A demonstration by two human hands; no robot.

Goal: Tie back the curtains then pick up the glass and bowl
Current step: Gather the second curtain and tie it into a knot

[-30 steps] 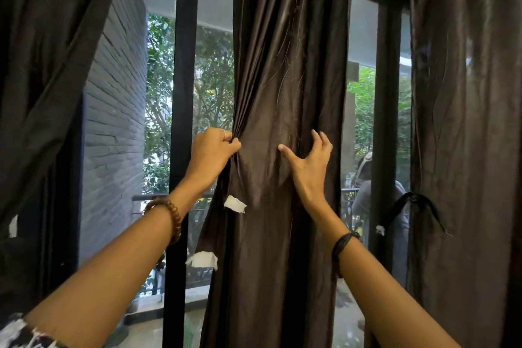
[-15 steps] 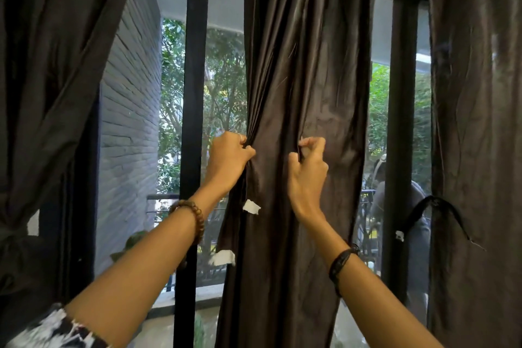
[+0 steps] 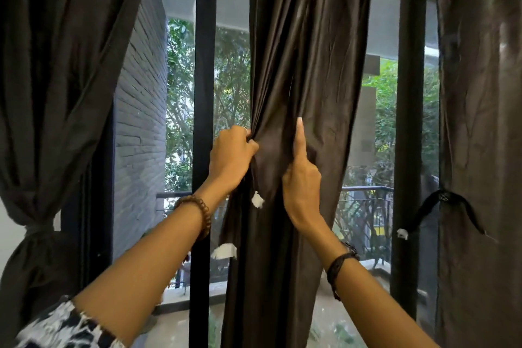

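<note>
The left hand (image 3: 230, 160), fingers curled, bunches the left edge of the dark brown satin middle curtain (image 3: 305, 65) at frame centre. The right hand (image 3: 300, 181) grips a fold beside it, its forefinger pointing straight up. A tied-back dark curtain (image 3: 56, 79) hangs at far left, another dark curtain (image 3: 480, 121) with a loose black tie strap (image 3: 440, 201) at far right.

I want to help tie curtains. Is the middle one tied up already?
No, the middle curtain hangs loose while the left hand bunches its edge.

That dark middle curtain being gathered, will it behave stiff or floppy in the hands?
Probably floppy: the middle curtain bunches into soft folds where the left hand grips it. Its sheen suggests it may be slippery. It likely feels light, since one hand's grip gathers it.
</note>
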